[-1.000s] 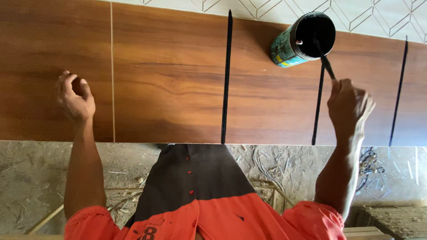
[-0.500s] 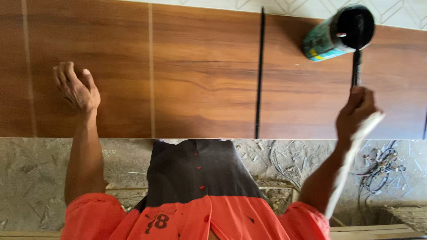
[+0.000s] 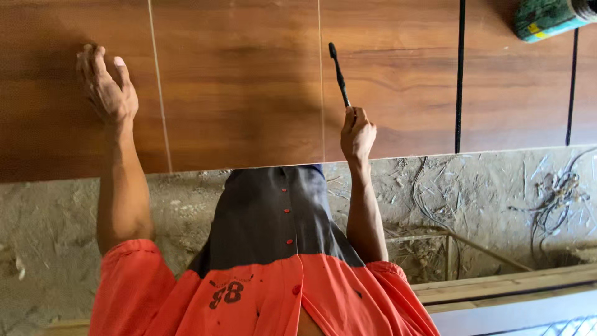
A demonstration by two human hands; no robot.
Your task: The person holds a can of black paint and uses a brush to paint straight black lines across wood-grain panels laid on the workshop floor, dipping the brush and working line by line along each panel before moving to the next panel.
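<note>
My left hand (image 3: 107,87) rests with fingers spread on a brown wood-grain panel (image 3: 242,87), near its left end. My right hand (image 3: 357,134) is closed on a thin black brush (image 3: 339,74) that points up. The brush tip sits just right of a pale groove (image 3: 321,81) in the panel. Further right, two grooves (image 3: 460,74) are painted black. A green can (image 3: 547,18) with dark contents lies on the panel at the top right corner, well away from my right hand.
Another pale groove (image 3: 157,93) runs down the panel beside my left hand. Below the panel's edge is a rough grey floor (image 3: 485,193) with wires and debris. Wooden planks (image 3: 497,286) lie at the lower right. My orange and grey shirt (image 3: 267,274) fills the bottom middle.
My right hand has moved left from the can, carrying the brush over to the pale groove. My left hand has opened flat on the panel. The can has slid toward the top right corner of view.
</note>
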